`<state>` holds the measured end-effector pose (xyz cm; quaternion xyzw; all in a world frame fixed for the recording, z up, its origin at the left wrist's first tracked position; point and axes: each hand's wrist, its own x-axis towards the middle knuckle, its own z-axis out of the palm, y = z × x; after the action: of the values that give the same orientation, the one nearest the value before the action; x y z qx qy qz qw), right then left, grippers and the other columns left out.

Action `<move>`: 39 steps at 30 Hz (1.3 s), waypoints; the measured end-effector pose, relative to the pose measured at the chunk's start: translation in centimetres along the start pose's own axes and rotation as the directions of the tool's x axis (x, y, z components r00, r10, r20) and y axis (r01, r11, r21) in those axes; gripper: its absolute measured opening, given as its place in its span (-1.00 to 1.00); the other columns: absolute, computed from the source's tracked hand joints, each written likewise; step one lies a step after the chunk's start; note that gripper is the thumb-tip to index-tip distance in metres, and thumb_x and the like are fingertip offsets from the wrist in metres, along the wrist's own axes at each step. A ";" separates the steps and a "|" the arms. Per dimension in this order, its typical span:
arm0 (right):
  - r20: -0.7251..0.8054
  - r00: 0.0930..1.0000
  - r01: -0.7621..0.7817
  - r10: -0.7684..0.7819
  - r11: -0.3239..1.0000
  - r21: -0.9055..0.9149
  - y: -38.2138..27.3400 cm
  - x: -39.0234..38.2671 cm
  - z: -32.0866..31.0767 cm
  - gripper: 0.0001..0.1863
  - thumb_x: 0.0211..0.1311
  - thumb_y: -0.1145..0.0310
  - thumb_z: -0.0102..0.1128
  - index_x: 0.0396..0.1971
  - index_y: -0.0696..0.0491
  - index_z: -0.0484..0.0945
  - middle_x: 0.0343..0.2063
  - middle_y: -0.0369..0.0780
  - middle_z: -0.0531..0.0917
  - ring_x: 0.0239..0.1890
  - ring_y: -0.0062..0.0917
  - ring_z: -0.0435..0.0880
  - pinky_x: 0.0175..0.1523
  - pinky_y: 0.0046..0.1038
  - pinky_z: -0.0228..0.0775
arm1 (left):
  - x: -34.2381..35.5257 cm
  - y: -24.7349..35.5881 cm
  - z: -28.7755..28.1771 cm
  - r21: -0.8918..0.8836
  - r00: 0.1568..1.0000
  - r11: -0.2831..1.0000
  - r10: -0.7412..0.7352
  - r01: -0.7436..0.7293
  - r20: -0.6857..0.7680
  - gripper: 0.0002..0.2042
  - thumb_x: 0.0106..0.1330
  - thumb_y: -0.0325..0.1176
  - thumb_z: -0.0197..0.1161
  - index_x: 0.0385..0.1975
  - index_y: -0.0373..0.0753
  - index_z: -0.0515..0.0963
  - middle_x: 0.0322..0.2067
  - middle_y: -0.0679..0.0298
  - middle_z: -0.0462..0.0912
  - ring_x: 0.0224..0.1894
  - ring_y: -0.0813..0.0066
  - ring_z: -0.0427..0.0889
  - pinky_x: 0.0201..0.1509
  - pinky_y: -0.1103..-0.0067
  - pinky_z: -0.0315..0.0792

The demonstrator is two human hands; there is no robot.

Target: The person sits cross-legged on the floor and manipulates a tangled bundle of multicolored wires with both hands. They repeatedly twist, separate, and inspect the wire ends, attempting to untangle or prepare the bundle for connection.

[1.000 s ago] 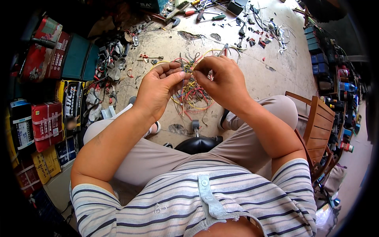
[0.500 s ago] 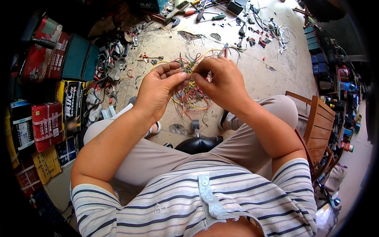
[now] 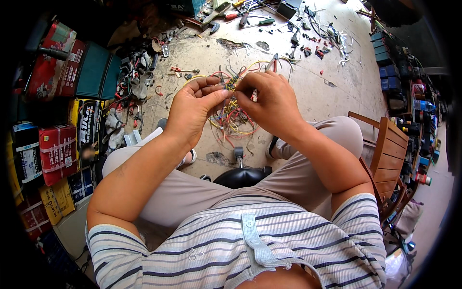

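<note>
Both hands are raised over a loose tangle of red, yellow, blue and grey wires (image 3: 238, 120) lying on the concrete floor. My left hand (image 3: 197, 106) has its thumb pressed toward curled fingers, pinching something thin, seemingly a wire, though it is too small to make out clearly. My right hand (image 3: 267, 98) is bent with thumb and index finger closed in a pinch close to my left thumb tip; whatever it grips is hidden. Pliers (image 3: 275, 61) lie just beyond my right hand at the edge of the tangle.
Stacked boxes (image 3: 57, 154) line the left, beside a pile of scrap parts (image 3: 137, 79). Screwdrivers (image 3: 264, 22), a brush and cut cables lie at the back. A wooden chair (image 3: 387, 161) and crowded shelves (image 3: 392, 77) stand on the right. A black padded seat (image 3: 240, 176) is between my legs.
Both hands have shifted very slightly, with their fingertips still pinched close together. The rest looks the same.
</note>
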<state>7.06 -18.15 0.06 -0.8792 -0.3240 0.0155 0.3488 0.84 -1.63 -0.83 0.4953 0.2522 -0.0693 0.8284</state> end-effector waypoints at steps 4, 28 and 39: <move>0.013 1.000 -0.020 0.020 1.000 0.009 -0.2 0.0 0.0 -0.88 -0.07 0.32 0.19 -0.59 0.05 0.53 -0.55 -0.22 0.59 -0.37 -0.30 0.52 -0.24 -0.29 0.27 | 0.1 -0.4 -0.2 0.034 0.999 0.998 0.053 -0.053 -0.001 -0.69 0.16 -0.60 0.24 -0.10 -0.36 0.37 -0.26 0.22 0.57 -0.20 0.46 0.62 -0.07 0.63 0.54; 0.017 0.996 -0.085 0.083 0.992 0.098 -1.1 0.0 0.3 -0.82 -0.05 0.27 0.18 -0.63 0.08 0.52 -0.62 -0.20 0.58 -0.43 -0.27 0.54 -0.26 -0.27 0.32 | -0.1 -0.3 0.2 0.228 0.962 0.936 0.274 -0.269 0.008 -0.70 0.10 -0.60 0.27 -0.14 -0.36 0.44 -0.35 0.25 0.60 -0.29 0.61 0.57 -0.15 0.69 0.48; -0.011 0.995 -0.101 0.102 0.993 0.067 -1.0 0.0 0.4 -0.80 -0.07 0.25 0.19 -0.65 0.06 0.52 -0.65 -0.20 0.56 -0.45 -0.28 0.54 -0.28 -0.29 0.31 | -0.2 -0.4 0.4 0.211 0.978 0.956 0.210 -0.202 -0.016 -0.67 0.10 -0.59 0.28 -0.11 -0.35 0.43 -0.35 0.28 0.58 -0.30 0.62 0.56 -0.18 0.71 0.48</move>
<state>6.43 -17.37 0.40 -0.8826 -0.2759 0.0377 0.3787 0.62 -2.16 -0.89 0.6040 0.2065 0.0010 0.7698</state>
